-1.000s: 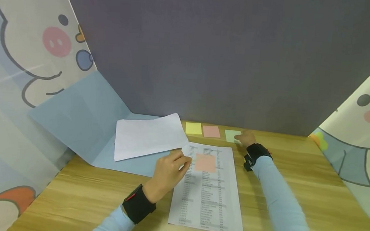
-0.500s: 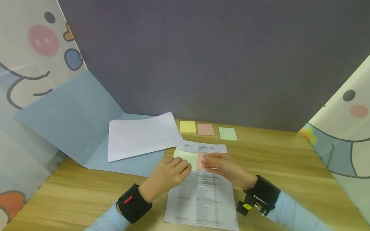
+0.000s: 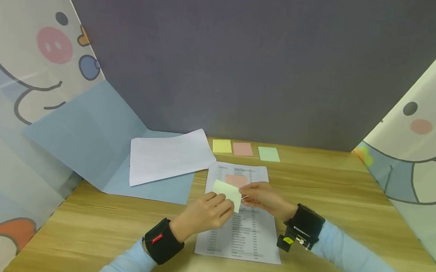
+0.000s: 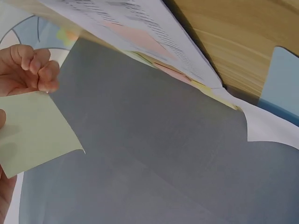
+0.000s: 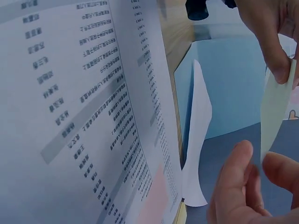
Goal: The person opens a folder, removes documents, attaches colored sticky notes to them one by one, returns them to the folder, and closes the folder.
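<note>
A pale green sticky note (image 3: 225, 189) is held up above the printed sheet (image 3: 249, 242). My left hand (image 3: 207, 212) pinches its lower left part between thumb and fingers, also visible in the right wrist view. My right hand (image 3: 264, 198) is at the note's right edge, fingers curled. In the right wrist view its thumb touches the note (image 5: 275, 105), and a small gap shows beside the index fingertip. A pink sticky note (image 3: 236, 180) lies on the upper part of the sheet, just behind the held note.
Yellow (image 3: 222, 146), pink (image 3: 242, 149) and green (image 3: 268, 154) sticky notes lie in a row along the back. On the left stands an open blue folder (image 3: 90, 132) with white paper (image 3: 169, 158) in it. A grey panel (image 3: 226, 61) rises behind the table (image 3: 330, 193).
My right hand came from the back green note to the middle. A green note is now in my left hand, tilted and closer to me than half a second ago. The right fingers moved to its edge.
</note>
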Demonstrator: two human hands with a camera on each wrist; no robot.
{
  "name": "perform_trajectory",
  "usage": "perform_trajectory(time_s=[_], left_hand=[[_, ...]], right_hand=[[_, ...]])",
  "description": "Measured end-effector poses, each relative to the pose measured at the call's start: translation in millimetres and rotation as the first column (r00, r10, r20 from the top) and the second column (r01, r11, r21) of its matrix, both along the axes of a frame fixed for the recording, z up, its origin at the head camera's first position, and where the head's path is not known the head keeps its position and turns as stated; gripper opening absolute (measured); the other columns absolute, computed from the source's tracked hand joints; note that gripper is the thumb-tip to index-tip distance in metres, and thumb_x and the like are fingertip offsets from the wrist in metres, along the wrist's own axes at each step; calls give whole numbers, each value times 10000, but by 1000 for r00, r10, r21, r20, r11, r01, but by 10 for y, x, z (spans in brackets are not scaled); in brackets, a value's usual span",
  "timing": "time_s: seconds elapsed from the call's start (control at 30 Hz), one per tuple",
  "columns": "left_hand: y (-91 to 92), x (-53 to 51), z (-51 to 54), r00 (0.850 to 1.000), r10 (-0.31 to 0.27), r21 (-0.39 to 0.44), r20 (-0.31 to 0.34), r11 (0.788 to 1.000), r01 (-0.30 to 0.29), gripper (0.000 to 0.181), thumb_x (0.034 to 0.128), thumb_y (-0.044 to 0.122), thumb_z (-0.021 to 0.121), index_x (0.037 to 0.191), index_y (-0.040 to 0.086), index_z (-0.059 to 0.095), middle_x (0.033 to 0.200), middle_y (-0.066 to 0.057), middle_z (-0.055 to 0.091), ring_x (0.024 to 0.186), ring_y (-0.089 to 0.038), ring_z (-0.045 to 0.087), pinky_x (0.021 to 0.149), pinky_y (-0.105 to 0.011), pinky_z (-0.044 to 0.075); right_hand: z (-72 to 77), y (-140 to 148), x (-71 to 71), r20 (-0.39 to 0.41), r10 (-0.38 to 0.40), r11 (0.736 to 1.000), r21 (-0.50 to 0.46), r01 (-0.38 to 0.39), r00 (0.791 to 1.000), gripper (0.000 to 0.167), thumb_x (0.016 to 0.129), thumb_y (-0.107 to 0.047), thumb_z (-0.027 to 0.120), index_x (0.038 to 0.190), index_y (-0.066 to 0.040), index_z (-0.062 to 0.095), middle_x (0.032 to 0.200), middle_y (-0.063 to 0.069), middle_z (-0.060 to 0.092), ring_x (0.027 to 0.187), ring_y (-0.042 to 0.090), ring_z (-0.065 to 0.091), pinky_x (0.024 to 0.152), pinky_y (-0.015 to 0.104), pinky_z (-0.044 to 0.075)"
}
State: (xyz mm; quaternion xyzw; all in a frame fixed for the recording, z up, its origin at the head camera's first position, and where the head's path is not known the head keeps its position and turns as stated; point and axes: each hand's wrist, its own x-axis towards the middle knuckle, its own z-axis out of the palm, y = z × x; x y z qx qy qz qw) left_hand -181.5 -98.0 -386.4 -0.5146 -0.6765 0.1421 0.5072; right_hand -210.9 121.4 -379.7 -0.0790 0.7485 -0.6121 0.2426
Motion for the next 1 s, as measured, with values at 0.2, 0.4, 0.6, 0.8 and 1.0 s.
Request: perform_trajectory(time_s=[0.2, 0.4, 0.6, 0.8, 1.0], left_hand=[[19, 85, 129, 999, -28, 15, -16, 999, 29, 478, 967, -13, 252, 741, 163, 636, 743, 85, 563, 618, -43, 522, 559, -133, 431], [-12, 83, 46, 998, 13, 11, 68, 1000, -14, 388, 984, 75, 304, 826, 150, 650, 772, 76, 581, 671, -62, 559, 594, -149, 463], [-53, -3, -32, 896, -109, 328, 431, 944, -43, 134, 794, 246, 705, 871, 139, 679, 801, 57, 625, 677, -72, 606, 608, -151, 485], [-126, -89, 16, 723, -140, 508, 677, 800, -320, 167, 723, 176, 769, 857, 112, 693, 765, 40, 616, 601, -70, 581, 505, -158, 423], [-158, -81, 30, 598, -122, 427, 792, 810, -401, 57, 783, 194, 717, 808, 143, 710, 752, 68, 635, 653, -73, 600, 544, -165, 438]], right_hand=[[18, -23, 8, -73, -61, 993, 98, 68, 995, 279, 902, -161, 560, 1056, 71, 592, 869, 52, 602, 789, 131, 585, 764, 262, 521], [83, -2, 36, -147, -86, 984, 140, 107, 985, 279, 902, -176, 565, 1056, 55, 592, 943, 96, 611, 834, 150, 585, 798, 299, 516], [129, 45, 84, -227, -51, 983, 162, 89, 973, 244, 910, -161, 546, 1040, 39, 599, 923, 106, 608, 844, 187, 585, 806, 348, 513], [143, 55, 119, -265, -11, 977, 203, 67, 964, 223, 903, -154, 561, 1007, 37, 614, 900, 93, 628, 815, 197, 597, 790, 379, 518], [127, 42, 154, -280, 24, 971, 234, 44, 960, 181, 898, -126, 563, 968, 31, 621, 845, 110, 628, 763, 176, 579, 753, 352, 521]])
